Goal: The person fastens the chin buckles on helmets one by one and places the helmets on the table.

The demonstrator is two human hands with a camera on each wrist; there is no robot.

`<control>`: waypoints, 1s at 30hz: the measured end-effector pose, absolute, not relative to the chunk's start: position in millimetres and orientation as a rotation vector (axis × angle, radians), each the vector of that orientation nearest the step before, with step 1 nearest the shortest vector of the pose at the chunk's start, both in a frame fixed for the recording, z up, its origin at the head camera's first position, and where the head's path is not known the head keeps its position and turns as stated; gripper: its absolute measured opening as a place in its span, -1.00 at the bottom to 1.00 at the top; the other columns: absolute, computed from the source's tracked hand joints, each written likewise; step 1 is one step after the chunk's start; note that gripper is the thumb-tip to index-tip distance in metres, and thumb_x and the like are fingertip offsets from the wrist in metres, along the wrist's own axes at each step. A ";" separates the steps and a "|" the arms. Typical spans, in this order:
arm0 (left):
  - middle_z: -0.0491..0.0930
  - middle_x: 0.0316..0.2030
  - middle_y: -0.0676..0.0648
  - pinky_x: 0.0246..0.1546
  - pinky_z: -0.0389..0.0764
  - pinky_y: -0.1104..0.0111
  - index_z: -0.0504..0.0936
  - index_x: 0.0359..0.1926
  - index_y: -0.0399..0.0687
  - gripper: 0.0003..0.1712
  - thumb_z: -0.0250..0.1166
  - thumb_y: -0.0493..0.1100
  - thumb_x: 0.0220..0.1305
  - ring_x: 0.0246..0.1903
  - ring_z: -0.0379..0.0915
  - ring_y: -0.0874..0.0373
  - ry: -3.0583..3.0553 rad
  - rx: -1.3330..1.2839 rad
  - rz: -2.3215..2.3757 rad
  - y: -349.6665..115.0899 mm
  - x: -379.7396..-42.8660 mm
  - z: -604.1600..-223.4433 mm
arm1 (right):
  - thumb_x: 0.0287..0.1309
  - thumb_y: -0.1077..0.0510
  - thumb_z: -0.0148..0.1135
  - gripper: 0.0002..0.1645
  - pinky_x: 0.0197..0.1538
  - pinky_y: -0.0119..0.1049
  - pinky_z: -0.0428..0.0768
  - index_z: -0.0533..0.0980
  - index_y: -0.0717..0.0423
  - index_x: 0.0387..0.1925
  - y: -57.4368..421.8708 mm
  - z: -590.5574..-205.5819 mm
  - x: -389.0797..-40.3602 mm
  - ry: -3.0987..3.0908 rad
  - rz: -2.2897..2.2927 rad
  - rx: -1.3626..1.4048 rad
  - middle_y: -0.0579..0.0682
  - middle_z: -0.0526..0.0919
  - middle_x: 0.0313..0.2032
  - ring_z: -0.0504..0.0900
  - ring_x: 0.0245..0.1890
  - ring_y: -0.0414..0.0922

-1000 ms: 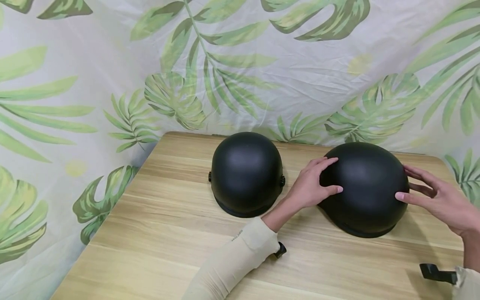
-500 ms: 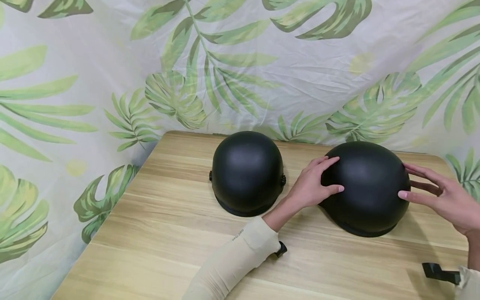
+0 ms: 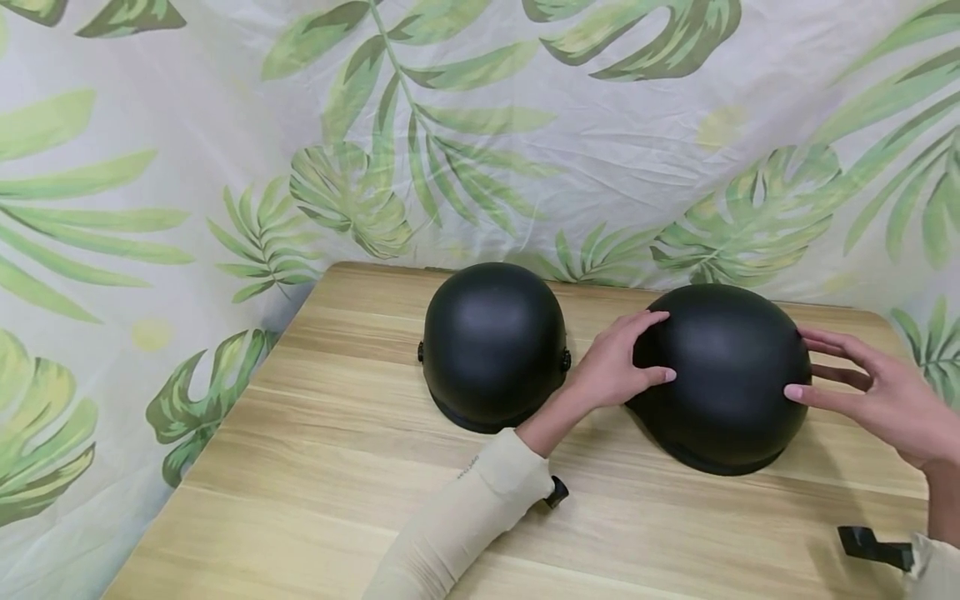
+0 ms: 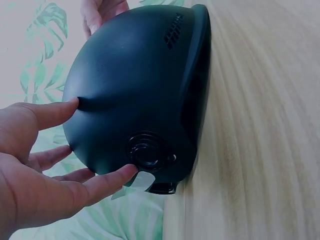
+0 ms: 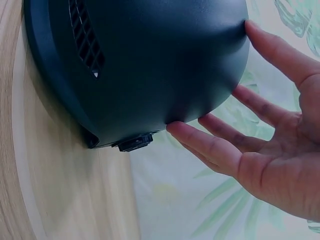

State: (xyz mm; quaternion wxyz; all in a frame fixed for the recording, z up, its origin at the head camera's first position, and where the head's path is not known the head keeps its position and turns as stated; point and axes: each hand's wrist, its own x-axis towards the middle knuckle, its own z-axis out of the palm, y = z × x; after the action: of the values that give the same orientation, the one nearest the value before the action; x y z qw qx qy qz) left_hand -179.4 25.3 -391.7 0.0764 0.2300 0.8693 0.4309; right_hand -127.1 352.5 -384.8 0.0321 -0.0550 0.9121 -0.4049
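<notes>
A black helmet [image 3: 723, 383] stands dome up on the wooden table, and both hands touch it from opposite sides. My left hand [image 3: 617, 362] lays its thumb and spread fingertips on the left of the shell. In the left wrist view, one of its fingers [image 4: 112, 182] reaches right to the round side knob [image 4: 147, 150]. On the other side, my right hand [image 3: 885, 404] touches the shell with thumb and long, nearly straight fingers. The right wrist view shows a vent grille [image 5: 86, 37] and another knob [image 5: 136, 142]. The helmet's far side is hidden in the head view.
To the left stands a second black helmet [image 3: 495, 346] with knobs on both sides; my left forearm passes close in front of it. A leaf-patterned cloth [image 3: 450, 125] hangs behind the table [image 3: 315, 467]. Black wrist mounts [image 3: 873, 547] stick out at the cuffs.
Over the last half second the right-hand helmet has shifted slightly to the left, and both hands with it. The other helmet has stayed in place.
</notes>
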 end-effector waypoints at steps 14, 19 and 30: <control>0.30 0.56 0.01 0.47 0.38 0.14 0.33 0.60 0.18 -0.11 0.52 -0.08 0.34 0.54 0.24 0.04 2.631 0.681 1.228 15.9 -179.8 -384.9 | 0.40 0.13 0.43 -0.04 -0.16 -0.57 0.60 0.16 -0.07 0.66 346.7 -384.1 -127.0 2.783 -1.255 -0.222 0.13 0.21 0.42 0.31 0.04 -0.54; 0.28 0.58 0.01 0.47 0.38 0.13 0.31 0.62 0.19 -0.10 0.51 -0.06 0.36 0.55 0.22 0.03 2.617 0.689 1.209 14.0 -179.2 -385.9 | 0.43 0.10 0.39 -0.07 -0.17 -0.55 0.60 0.15 -0.05 0.66 346.6 -384.8 -126.3 2.774 -1.233 -0.215 0.16 0.20 0.43 0.34 0.05 -0.52; 0.31 0.56 -0.04 0.50 0.34 0.13 0.28 0.63 0.05 -0.16 0.40 0.04 0.46 0.55 0.21 0.05 2.706 0.788 1.234 -22.1 -173.4 -373.6 | 0.54 -0.10 0.24 0.02 -0.02 0.28 0.61 -0.05 0.19 0.70 336.6 -371.3 -118.8 2.803 -1.030 -0.187 0.47 -0.01 0.60 0.24 0.36 0.64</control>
State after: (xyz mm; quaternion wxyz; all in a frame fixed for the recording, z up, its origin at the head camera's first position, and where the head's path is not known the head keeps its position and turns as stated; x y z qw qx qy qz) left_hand -173.4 -22.1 -373.6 0.0322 0.2559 0.8791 0.4009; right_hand -118.8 336.6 -371.3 0.0749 -0.0625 0.9342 -0.3432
